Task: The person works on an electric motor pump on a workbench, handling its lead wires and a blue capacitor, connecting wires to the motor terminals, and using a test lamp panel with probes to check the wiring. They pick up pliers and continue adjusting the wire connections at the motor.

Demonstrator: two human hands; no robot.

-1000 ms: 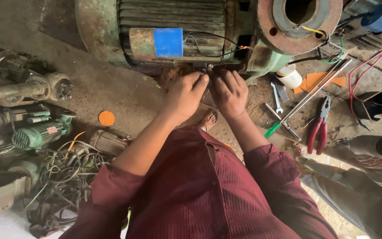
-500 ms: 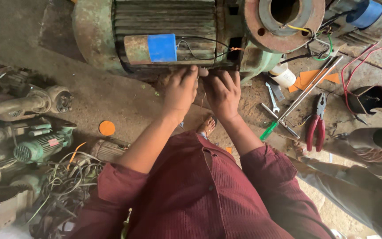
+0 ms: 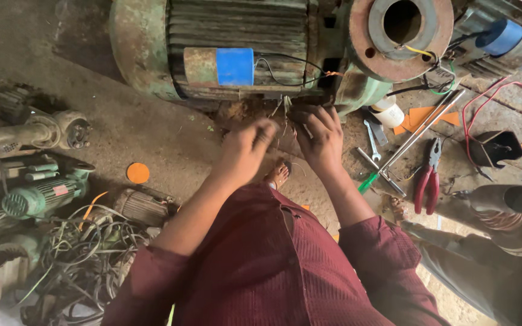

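Item: thin wires (image 3: 285,111) under the green motor (image 3: 212,54), top centre; my right hand (image 3: 318,136) pinches them, my blurred left hand (image 3: 246,151) curls half-shut, hold unclear; I judge a hard tug could snap strands, or knock pliers (image 3: 427,178) lower right.

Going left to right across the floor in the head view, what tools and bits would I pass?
Small green motor → orange disc → left hand → right hand → green-handled screwdriver → red-handled pliers → black box
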